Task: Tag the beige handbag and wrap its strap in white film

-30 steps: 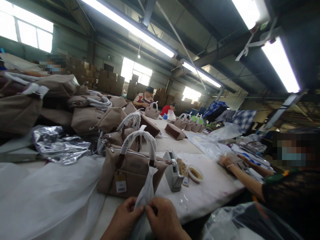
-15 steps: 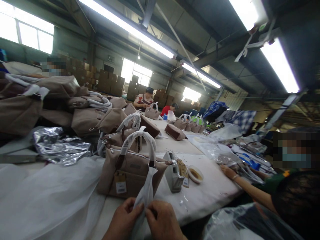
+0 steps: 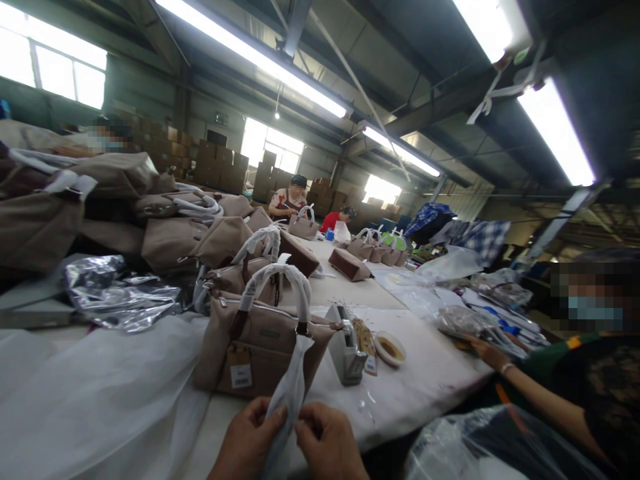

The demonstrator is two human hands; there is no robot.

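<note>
A taupe handbag stands upright on the table in front of me, its handle arched up and wrapped in white tissue. A paper tag with a barcode hangs on its front. From the right base of the handle a long strip of white tissue paper hangs down toward me. My left hand pinches this strip between thumb and fingers. Close on the strip's right side is my right hand, thumb and fingers pressed together at its edge; whether it grips the paper is hard to make out.
A grey tape dispenser, a bundle of tags and a tape roll lie right of the bag. Handbags pile up at left, beside crumpled silver film. A co-worker's hand reaches over plastic bags at right.
My right hand has shifted slightly right, away from my left, along the strip's edge. The co-worker's arm at right has drawn back toward the table's edge. The handbag stays put.
</note>
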